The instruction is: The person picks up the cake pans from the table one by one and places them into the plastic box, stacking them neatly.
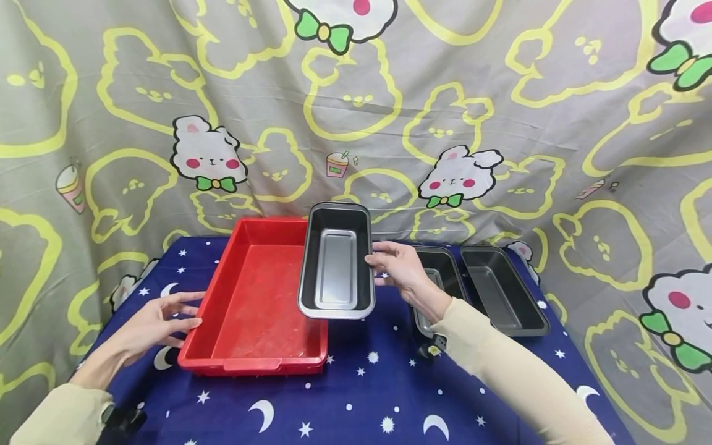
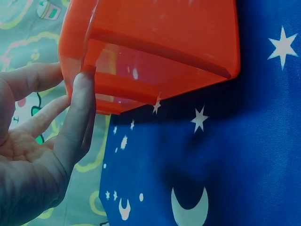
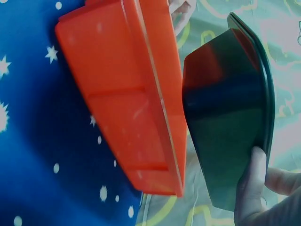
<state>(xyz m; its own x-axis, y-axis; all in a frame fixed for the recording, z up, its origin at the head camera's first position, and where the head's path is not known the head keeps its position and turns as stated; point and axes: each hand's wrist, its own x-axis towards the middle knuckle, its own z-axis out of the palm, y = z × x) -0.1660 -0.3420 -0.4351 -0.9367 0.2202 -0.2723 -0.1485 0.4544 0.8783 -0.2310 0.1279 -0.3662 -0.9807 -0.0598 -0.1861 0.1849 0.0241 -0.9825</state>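
Note:
A dark grey loaf pan point(image 1: 336, 269) is held up beside and partly over the right side of a red plastic tray point(image 1: 256, 366). My right hand point(image 1: 403, 269) pinches the pan by its right long rim; in the right wrist view the thumb point(image 3: 256, 176) lies along the pan's outer wall. The pan's hollow faces me, tilted, in the head view. At the tray's left rim is my left hand point(image 1: 158, 324), its fairly straight fingers touching the edge. Up close in the left wrist view, these fingers point(image 2: 81, 101) meet the tray's outer rim from below and beside it.
Two more dark loaf pans stand on the right of the table: one point(image 1: 453, 275) partly behind my right forearm, another point(image 1: 503, 290) farther right. A dark blue cloth point(image 1: 334, 408) with moons and stars covers the table. Behind it hangs a patterned grey curtain point(image 1: 267, 93).

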